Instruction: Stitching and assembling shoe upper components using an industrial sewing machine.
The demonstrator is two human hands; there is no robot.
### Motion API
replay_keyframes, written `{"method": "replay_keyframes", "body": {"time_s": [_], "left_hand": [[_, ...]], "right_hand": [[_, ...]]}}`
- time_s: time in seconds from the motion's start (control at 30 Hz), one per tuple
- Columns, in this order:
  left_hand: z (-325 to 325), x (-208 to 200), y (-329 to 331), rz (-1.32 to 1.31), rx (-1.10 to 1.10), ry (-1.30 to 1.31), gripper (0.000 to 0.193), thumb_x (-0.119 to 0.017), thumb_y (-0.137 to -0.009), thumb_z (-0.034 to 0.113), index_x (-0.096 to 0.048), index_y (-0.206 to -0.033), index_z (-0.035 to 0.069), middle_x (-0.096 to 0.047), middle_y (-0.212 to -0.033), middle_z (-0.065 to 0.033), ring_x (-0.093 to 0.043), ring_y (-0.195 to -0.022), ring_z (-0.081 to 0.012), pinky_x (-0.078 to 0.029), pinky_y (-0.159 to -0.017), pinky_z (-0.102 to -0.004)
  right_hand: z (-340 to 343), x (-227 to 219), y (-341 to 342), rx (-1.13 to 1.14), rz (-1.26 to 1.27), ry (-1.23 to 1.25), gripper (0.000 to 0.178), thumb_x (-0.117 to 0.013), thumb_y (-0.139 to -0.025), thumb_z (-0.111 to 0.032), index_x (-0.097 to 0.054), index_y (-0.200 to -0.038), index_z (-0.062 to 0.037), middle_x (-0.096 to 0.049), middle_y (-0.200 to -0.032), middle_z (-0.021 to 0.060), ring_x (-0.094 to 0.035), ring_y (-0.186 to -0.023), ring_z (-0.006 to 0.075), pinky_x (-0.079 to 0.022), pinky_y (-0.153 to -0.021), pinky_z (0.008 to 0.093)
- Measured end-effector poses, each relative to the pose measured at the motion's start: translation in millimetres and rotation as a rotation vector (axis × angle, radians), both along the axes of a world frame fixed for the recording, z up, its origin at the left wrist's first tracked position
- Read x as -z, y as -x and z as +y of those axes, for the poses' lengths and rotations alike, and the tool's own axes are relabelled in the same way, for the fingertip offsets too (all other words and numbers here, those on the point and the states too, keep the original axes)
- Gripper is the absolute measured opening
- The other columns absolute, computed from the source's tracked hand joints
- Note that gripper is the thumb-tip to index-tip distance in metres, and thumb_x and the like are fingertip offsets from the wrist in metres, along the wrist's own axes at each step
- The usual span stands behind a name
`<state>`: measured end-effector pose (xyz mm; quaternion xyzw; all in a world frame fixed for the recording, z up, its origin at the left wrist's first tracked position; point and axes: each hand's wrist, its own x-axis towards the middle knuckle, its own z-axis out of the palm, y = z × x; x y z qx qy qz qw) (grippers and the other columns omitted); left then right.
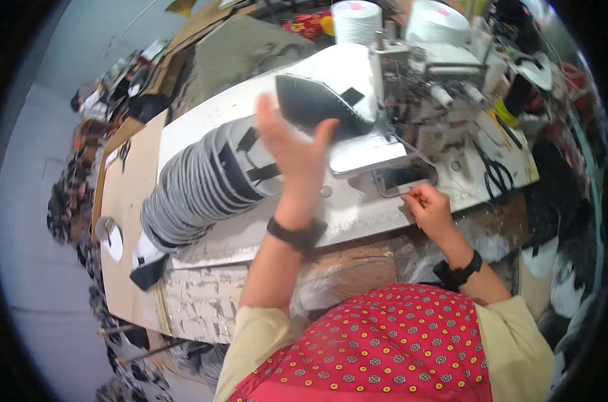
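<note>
Left hand [296, 157] raised, fingers spread and loose, thumb and fingertips touching the lower edge of 1 dark oval fabric piece [317, 100]. Piece at 1 o'clock from that palm, long axis running 10 to 4 o'clock, far end against the sewing machine [411, 80]. Left hand nearer. Right hand [430, 209] at 4 o'clock, fingers pinched shut; contents not discernible. 1 slanted stack of grey pieces [197, 191] at 8 o'clock. 2 white thread cones [356, 20]. 1 pair of scissors [497, 175].
</note>
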<state>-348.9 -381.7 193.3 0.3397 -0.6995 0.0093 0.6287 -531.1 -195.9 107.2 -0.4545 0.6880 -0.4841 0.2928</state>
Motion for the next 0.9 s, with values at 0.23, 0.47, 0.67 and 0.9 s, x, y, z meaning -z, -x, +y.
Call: {"method": "replay_keyframes", "body": {"time_s": [0.23,0.47,0.67,0.9], "left_hand": [[-27.6,-29.1,-76.1,-1.141,0.112,0.048,0.049,-0.066,-0.075,0.004,-0.06,-0.122,0.016,-0.062,-0.11,-0.0086,-0.059,-0.098,-0.0267,-0.042,-0.089,-0.0417],[23.3,-16.9,-132.3,-1.567,0.034,0.008,0.045,-0.056,-0.094,0.036,-0.056,-0.136,0.02,-0.07,-0.078,-0.0146,-0.068,-0.068,-0.0289,-0.05,-0.057,-0.044],[5.1,-19.8,-155.1,-1.789,-0.228,-0.038,0.022,-0.052,-0.093,0.025,-0.068,-0.103,0.014,-0.064,-0.062,-0.0063,-0.061,-0.05,-0.0248,-0.041,-0.044,-0.0446],[71.6,-13.3,-95.2,-1.467,-0.151,0.191,0.032,-0.058,-0.089,0.038,-0.069,-0.098,0.008,-0.067,-0.069,-0.0108,-0.065,-0.061,-0.0289,-0.045,-0.05,-0.0428]], "right_hand": [[-0.4,15.8,1.6,-0.1,0.193,0.12,0.011,-0.067,-0.087,-0.011,-0.064,-0.088,-0.0005,-0.065,-0.072,0.0102,-0.062,-0.062,0.0195,-0.05,-0.058,0.0325],[14.2,12.3,22.4,-0.176,0.081,0.225,0.014,-0.068,-0.084,-0.015,-0.063,-0.088,-0.0036,-0.065,-0.081,0.0118,-0.065,-0.075,0.0244,-0.051,-0.069,0.0351],[154.1,-15.0,187.8,1.046,0.481,0.537,0.018,-0.065,-0.083,-0.009,-0.061,-0.1,-0.0042,-0.062,-0.091,0.0071,-0.061,-0.075,0.018,-0.05,-0.069,0.0332],[291.0,49.5,288.5,1.17,-0.763,0.362,0.031,-0.075,-0.084,-0.019,-0.063,-0.108,-0.0012,-0.067,-0.099,0.0075,-0.062,-0.086,0.0175,-0.051,-0.076,0.0323]]}}
